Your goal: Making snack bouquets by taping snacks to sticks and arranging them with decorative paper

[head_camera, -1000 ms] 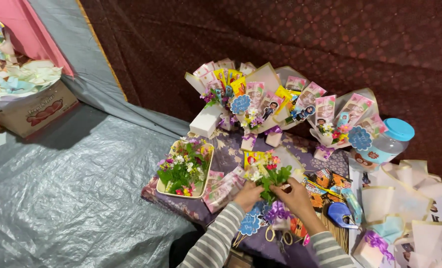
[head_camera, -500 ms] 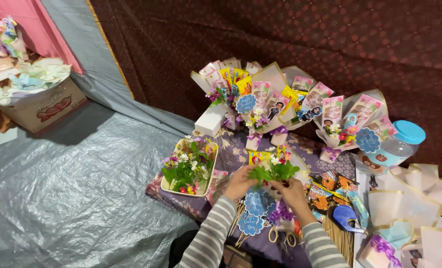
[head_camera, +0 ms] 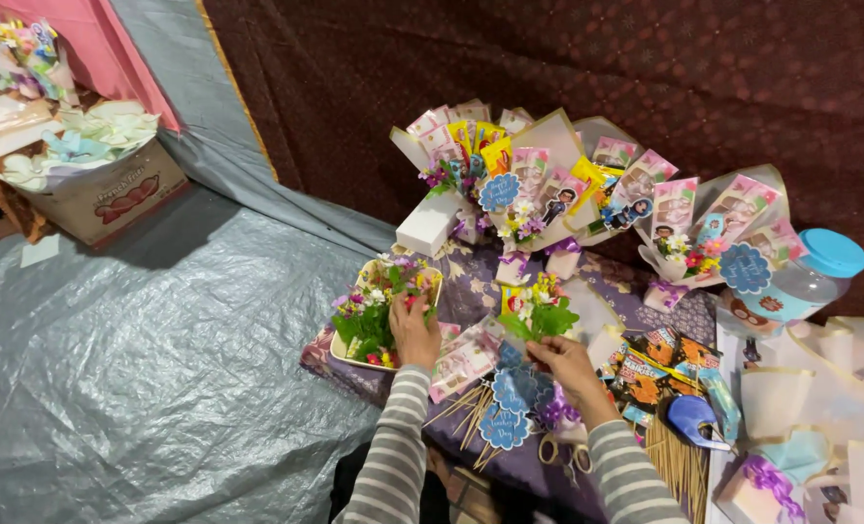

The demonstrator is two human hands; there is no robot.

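- Dark maroon patterned cloth hangs behind a low bench draped in purple patterned fabric, with a grey tarpaulin spread over the floor to the left.
- Left hand, in a striped sleeve, reaches into a shallow yellow tray of mixed small flowers; its fingers are curled down among the blooms, but I cannot tell whether they have closed on a stem.
- Right hand holds a small sprig of green leaves and tiny flowers upright over the middle of the bench, fingers pinched shut around its stems.
- Just below that hand lie blue scalloped paper tags on wooden skewers, touching a purple ribbon bow, and a pair of scissors near the bench's front edge.
- Finished paper-wrapped bouquets packed with pink and yellow packets lean against the cloth at the back; a white box sits beside them.
- To the right stand a clear jar with a blue lid, a blue tape dispenser and stacked cream wrapping cones.
- Far left, a cardboard box carries pale folded paper.
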